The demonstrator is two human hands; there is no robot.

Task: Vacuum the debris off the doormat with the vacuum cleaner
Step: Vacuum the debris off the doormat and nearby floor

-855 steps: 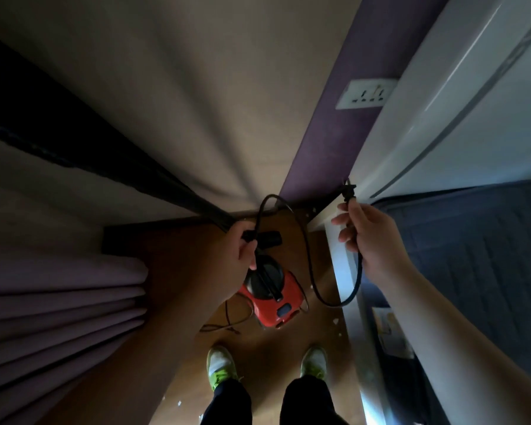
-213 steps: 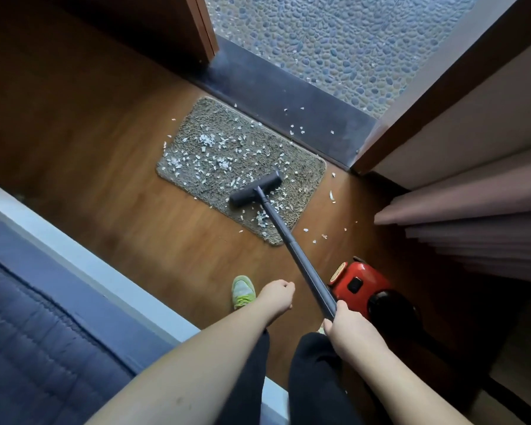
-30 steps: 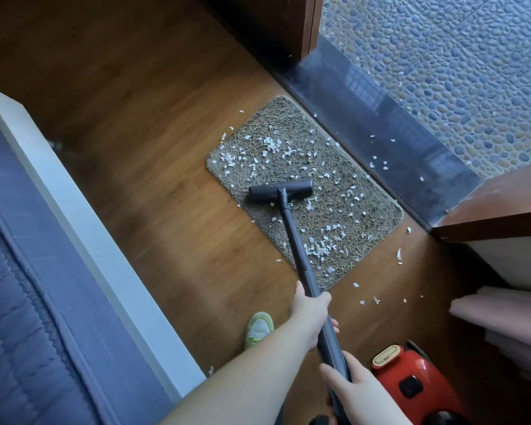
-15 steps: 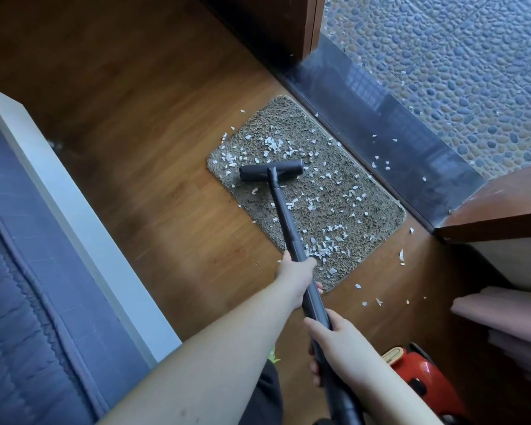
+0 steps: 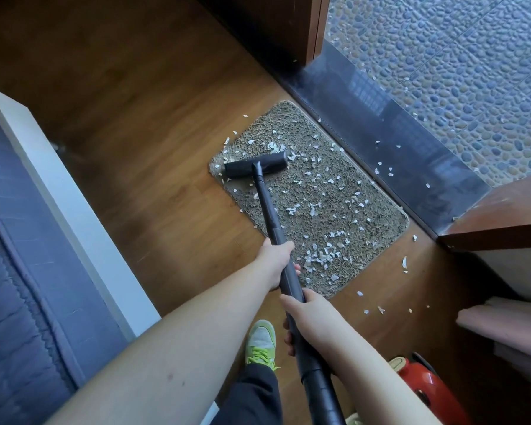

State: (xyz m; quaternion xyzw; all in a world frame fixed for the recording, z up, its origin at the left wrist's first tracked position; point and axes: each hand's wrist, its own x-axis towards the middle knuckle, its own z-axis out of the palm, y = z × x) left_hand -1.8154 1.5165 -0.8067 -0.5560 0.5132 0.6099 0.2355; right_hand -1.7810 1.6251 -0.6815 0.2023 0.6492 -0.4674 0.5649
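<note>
Wood floor [image 5: 154, 167]: both hands grip wand [image 5: 269, 216], nozzle [image 5: 256, 169] on doormat [image 5: 350, 210].

Both hands gripping vacuum wand [image 5: 267, 207], floor head [image 5: 256, 169] on debris-strewn doormat [image 5: 334, 204]

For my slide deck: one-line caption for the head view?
Both hands, left hand and right hand, grip the vacuum wand, nozzle on the debris-strewn doormat.

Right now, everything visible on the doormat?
The doormat is a rectangular, rounded-corner mat of coarse grey-brown pile, lying flat on the wooden floor along the dark threshold. White debris flecks are scattered over most of it, thickest at its near end. The vacuum head rests on its far left corner.
</note>
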